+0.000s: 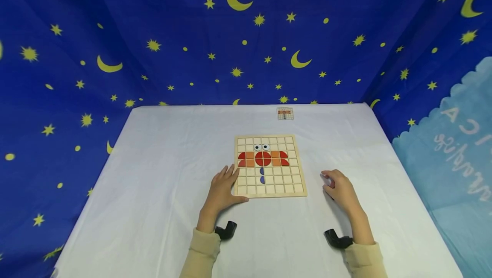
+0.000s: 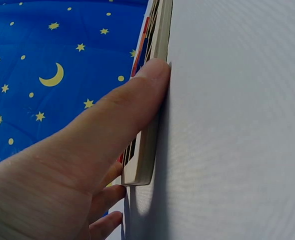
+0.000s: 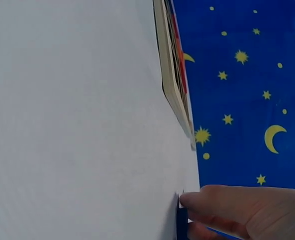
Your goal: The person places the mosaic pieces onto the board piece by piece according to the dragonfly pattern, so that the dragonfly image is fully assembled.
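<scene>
In the head view a square wooden grid board [image 1: 301, 179] lies on the table. It bears a red circle [image 1: 263, 159] made of quarter pieces, orange squares [image 1: 250, 159] and red quarter pieces at the sides, two googly eyes [image 1: 262, 147] above, and blue half-round pieces [image 1: 262, 179] below. My left hand [image 1: 221, 190] rests at the board's near left corner: the thumb lies along the front edge, the other fingers against the left side. Right of the board, my right hand [image 1: 341, 190] pinches a small blue piece [image 3: 182, 223], seen edge-on in the right wrist view and partly hidden by the fingers.
A small picture card [image 1: 285, 114] with a gridded pattern lies behind the board on the white tablecloth [image 1: 161, 162]. Black wrist devices [image 1: 226, 230] sit at both cuffs. Blue cloth [image 1: 184, 26] with moons and stars surrounds the table.
</scene>
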Tool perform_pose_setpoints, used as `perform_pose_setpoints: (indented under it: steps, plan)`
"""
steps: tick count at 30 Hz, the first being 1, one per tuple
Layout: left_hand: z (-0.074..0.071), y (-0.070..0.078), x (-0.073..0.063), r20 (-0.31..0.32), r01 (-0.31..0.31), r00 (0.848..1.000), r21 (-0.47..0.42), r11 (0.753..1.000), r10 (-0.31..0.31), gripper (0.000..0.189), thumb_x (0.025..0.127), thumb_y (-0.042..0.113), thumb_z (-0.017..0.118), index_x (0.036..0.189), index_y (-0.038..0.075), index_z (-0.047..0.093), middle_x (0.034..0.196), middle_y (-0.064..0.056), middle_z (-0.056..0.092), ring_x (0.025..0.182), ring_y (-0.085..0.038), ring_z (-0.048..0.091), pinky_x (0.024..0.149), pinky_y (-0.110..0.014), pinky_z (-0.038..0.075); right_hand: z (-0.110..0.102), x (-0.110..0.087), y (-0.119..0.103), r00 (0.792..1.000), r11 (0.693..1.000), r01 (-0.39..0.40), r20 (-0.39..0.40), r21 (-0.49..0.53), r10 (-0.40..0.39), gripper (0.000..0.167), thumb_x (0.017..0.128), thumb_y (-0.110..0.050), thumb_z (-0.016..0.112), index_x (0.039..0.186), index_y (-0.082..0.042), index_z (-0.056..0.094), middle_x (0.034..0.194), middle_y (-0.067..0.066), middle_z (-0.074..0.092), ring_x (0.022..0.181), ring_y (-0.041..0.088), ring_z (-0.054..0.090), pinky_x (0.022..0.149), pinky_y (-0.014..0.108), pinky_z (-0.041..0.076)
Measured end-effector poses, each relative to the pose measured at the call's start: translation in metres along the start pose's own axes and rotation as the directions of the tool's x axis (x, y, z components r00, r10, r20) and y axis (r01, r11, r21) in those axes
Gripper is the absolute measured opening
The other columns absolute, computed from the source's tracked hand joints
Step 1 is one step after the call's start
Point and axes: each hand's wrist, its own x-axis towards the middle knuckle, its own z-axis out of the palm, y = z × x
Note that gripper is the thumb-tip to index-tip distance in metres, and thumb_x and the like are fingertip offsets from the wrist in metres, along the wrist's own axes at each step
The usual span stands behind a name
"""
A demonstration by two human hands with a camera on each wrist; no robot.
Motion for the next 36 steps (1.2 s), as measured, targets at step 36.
perform_pose_setpoints:
  steps: [36]
  plan:
    - [0.0, 0.001, 0.0, -0.002, 0.004, 1.0, 0.0, 1.0, -0.004, 0.1, 0.065, 0.044, 0.084, 0.146, 0.007, 0.037, 0.156, -0.014, 0.03, 0.146, -0.035, 0.021, 0.116, -0.054, 0.021, 0.01, -0.01, 0.022, 0.993, 0.967, 0.115, -0.062, 0.226, -0.104, 0.044, 0.072, 0.006, 0.076, 0.115, -0.001, 0.067, 0.101, 0.013, 0.072, 0.075, 0.001, 0.056, 0.065, 0.019, 0.05]
